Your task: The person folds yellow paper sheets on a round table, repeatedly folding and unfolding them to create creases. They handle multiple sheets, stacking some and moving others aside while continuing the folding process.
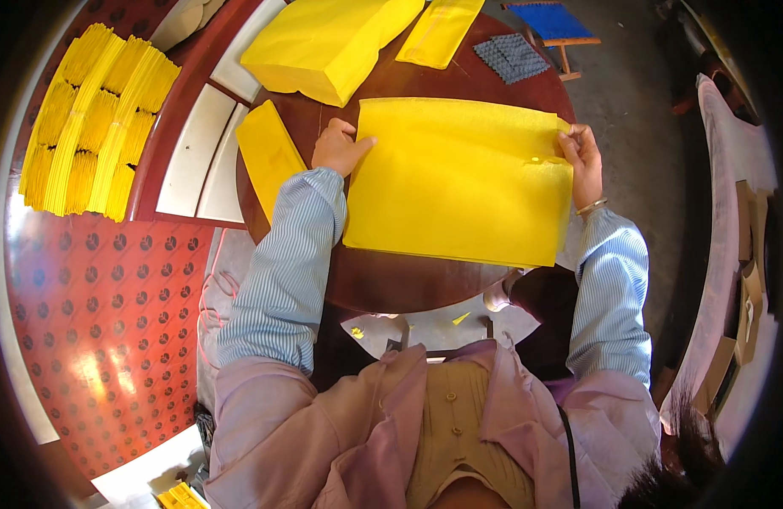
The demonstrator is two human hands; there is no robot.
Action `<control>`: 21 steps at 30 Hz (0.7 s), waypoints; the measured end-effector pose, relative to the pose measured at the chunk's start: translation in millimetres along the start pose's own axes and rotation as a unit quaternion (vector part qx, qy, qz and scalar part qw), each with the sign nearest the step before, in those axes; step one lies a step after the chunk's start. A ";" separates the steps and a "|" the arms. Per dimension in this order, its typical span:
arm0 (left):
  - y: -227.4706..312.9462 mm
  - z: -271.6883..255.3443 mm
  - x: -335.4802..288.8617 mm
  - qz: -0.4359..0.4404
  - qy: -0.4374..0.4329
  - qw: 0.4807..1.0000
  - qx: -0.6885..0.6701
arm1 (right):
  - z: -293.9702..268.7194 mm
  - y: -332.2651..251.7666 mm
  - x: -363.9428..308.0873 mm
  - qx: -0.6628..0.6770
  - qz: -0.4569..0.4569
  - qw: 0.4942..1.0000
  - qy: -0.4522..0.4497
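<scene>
A wide yellow sheet (459, 187), paper or thin cloth, spreads over the near half of a round dark-red table (408, 287). Layers show along its lower edge, so it may be folded or a small stack. My left hand (341, 148) pinches its left edge, thumb on top and fingers curled beneath. At the upper right corner, my right hand (585, 163) grips the other side between thumb and fingers. A small crease or tear shows in the sheet near the right thumb. Beside my left forearm lies a narrow folded yellow strip (268, 153).
Farther back on the table are a large yellow stack (324, 51), another yellow strip (441, 32) and a grey textured pad (510, 58). Tied yellow bundles (95, 123) rest on a red patterned surface (111, 305) at left. A blue-topped stool (554, 23) stands beyond; cardboard pieces (746, 314) are at right.
</scene>
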State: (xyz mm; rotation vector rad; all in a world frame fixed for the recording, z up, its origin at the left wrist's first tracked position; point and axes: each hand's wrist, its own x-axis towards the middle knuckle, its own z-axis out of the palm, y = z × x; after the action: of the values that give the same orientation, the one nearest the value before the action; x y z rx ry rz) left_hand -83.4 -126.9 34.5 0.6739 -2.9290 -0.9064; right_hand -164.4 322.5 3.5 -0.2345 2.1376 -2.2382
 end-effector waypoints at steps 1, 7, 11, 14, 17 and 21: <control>-2.1 0.7 0.6 0.007 0.007 1.000 -0.010 | -1.1 2.9 3.5 -0.007 -0.014 1.000 -0.004; -0.9 -5.9 -13.1 0.145 0.087 0.985 0.035 | -6.3 0.2 12.7 -0.035 0.026 0.999 0.011; 16.3 -10.3 -59.8 0.442 0.074 0.893 0.043 | -7.5 -11.0 7.7 -0.031 0.051 0.998 -0.023; 16.4 -5.3 -98.4 0.440 0.012 0.895 0.072 | -9.2 -16.1 5.8 -0.067 0.053 0.995 -0.043; 4.5 -6.7 -114.7 0.425 0.014 0.903 0.062 | -12.9 -17.1 3.9 -0.077 0.053 0.994 -0.054; -11.5 -16.2 -124.1 0.411 0.049 0.908 0.058 | -14.3 -14.4 5.9 -0.109 0.014 0.993 -0.052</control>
State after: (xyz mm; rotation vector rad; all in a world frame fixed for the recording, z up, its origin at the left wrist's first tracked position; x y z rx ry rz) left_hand 35.9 -94.4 56.8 -0.5002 -2.7315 -0.5638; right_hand -171.0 336.6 17.8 -0.3176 2.3112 -1.9310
